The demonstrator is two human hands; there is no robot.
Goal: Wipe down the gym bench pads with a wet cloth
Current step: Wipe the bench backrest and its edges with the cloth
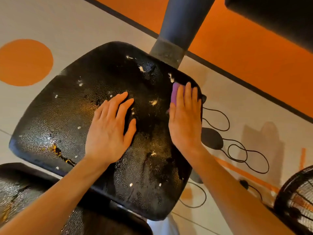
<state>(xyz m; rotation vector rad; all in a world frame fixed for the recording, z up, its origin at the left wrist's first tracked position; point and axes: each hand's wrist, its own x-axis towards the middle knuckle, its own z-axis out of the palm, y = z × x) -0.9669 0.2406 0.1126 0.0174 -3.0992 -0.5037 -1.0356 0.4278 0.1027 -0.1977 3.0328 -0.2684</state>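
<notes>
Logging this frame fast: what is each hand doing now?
Left hand: open, flat on the pad.
Right hand: open, straight fingers pressing the purple cloth on the pad.

Both bare forearms reach forward from the bottom edge, the left from the lower left corner, the right from the lower right. The left hand point(111, 131) lies palm down, flat on the pad point(64, 116), fingers straight and slightly spread, thumb held out to the right. The right hand point(185, 121) also lies palm down near the pad's right edge, fingers straight and close together, pressing the cloth point(176, 94), which shows just beyond its index finger. The two hands sit side by side, apart, with wrists straight.
</notes>
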